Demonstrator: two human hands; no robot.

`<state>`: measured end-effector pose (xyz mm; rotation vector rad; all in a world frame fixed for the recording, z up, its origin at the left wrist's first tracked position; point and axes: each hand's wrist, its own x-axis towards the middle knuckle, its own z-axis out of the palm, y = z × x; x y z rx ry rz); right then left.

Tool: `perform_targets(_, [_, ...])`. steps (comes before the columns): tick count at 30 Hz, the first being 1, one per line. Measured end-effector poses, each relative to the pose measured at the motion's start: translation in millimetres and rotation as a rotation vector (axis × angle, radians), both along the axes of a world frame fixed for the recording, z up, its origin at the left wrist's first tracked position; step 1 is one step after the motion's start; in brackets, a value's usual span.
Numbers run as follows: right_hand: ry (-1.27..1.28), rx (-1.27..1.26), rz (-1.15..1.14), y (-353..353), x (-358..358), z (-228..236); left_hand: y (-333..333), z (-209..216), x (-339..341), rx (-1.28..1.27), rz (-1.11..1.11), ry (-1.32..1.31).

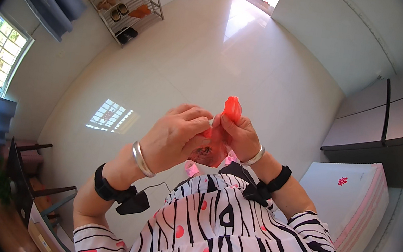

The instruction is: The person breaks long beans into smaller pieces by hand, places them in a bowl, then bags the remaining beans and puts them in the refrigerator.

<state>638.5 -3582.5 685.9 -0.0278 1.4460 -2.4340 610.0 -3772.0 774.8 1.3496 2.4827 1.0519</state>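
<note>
Both my hands are raised in front of my chest and pinch a thin red plastic bag [226,124]. My left hand [175,134] grips the bag's left side with curled fingers, a silver bangle on the wrist. My right hand [242,138] holds the bag's right edge, and a bunched tip of the bag sticks up above its fingers. The bag's lower part hangs between my palms with a dark print on it. Black bands with small devices sit on both forearms.
A glossy white tiled floor [210,65] spreads below. A metal shoe rack [131,5] with several shoes stands at the far wall. A white chest-like appliance [351,193] is at my right, a grey cabinet [393,117] behind it. Dark wooden furniture [25,173] sits at lower left.
</note>
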Motion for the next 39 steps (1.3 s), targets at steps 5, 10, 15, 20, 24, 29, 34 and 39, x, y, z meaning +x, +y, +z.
perform_targets(5, [0.116,0.157,-0.003,-10,-7,3,27,-1,-8,0.090,-0.032,0.171])
perform_targets(10, [0.270,0.239,-0.078,-4,-2,8,46,-9,-20,0.131,-0.069,0.175])
perform_targets(15, [0.465,0.474,0.064,41,10,17,80,-9,-21,0.202,-0.214,0.090])
perform_targets(20, [0.459,0.697,0.127,87,27,28,123,-12,-30,0.304,-0.333,0.014])
perform_targets(24, [0.358,0.705,-0.098,109,53,34,175,-15,-23,0.402,-0.373,-0.159])
perform_targets(29, [0.348,0.601,-0.441,153,79,21,249,-10,6,0.370,-0.634,-0.102])
perform_targets(34, [0.312,0.640,-0.678,235,127,25,344,26,20,0.288,-0.855,-0.205])
perform_targets(39, [-0.002,0.797,-0.826,300,206,46,450,26,57,0.208,-1.105,-0.202])
